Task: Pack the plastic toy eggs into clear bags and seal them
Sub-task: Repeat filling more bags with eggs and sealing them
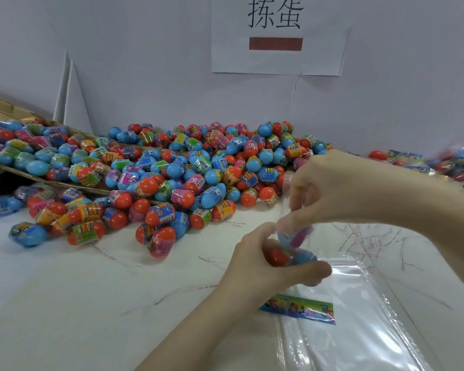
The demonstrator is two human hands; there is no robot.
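A big heap of red and blue plastic toy eggs [172,170] with printed wrappers covers the back of the white table [65,290]. My left hand [255,266] grips a red egg [277,257] and a blue egg [303,257] at the mouth of a clear bag [295,199]. My right hand [330,188] pinches the bag's upper edge just above them, with another blue and pink egg [295,235] under its fingers. A stack of flat clear bags [359,317] lies below, with a colourful printed card [300,309] on it.
A tilted cardboard box [0,108] at the left spills eggs onto the table. Filled bags [423,162] lie at the far right. Thin red strips [364,242] are scattered on the cloth. A paper sign [276,33] hangs on the wall behind.
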